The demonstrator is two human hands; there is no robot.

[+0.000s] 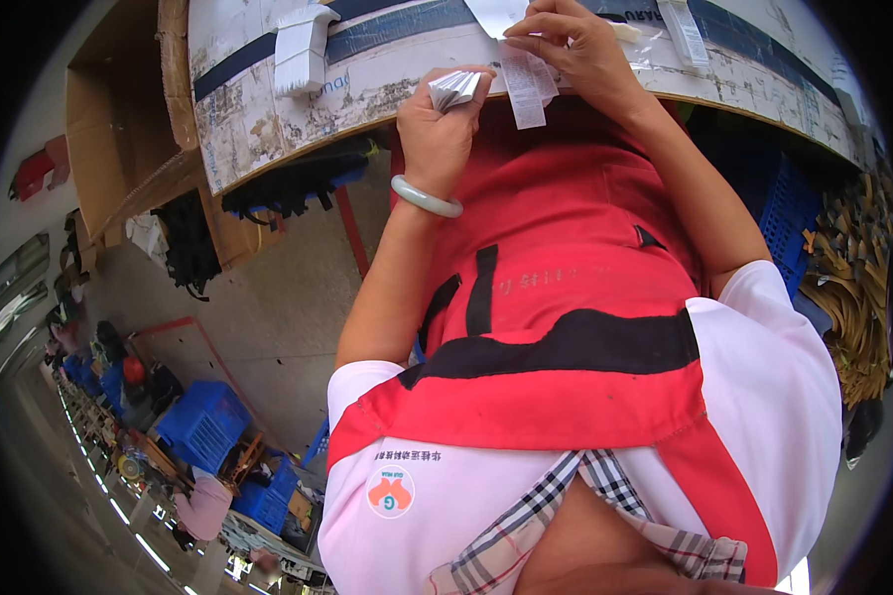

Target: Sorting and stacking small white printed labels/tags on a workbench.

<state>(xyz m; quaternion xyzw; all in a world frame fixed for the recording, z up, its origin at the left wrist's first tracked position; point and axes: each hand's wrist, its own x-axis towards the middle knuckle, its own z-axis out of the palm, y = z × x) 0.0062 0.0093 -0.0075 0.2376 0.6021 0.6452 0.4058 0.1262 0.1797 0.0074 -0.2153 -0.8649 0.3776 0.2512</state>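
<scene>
My left hand (437, 134) is closed round a bundle of folded white labels (454, 89), their edges fanned out at the top of the fist. My right hand (580, 50) is at the table's near edge, thumb and fingers pinched at the edge of a white paper label (494, 15). Under those fingers, a thin printed label strip (528, 87) hangs over the table edge. A stack of white labels (301, 52) lies to the left, and another stack of printed labels (683, 35) lies to the right.
The worn cardboard-covered table (258, 134) spans the far side. An open cardboard box (119, 129) stands at its left. Below the table at right are a blue crate (789, 223) and piled brown strips (853, 288). More blue crates (203, 426) and a person in pink (205, 508) appear lower left.
</scene>
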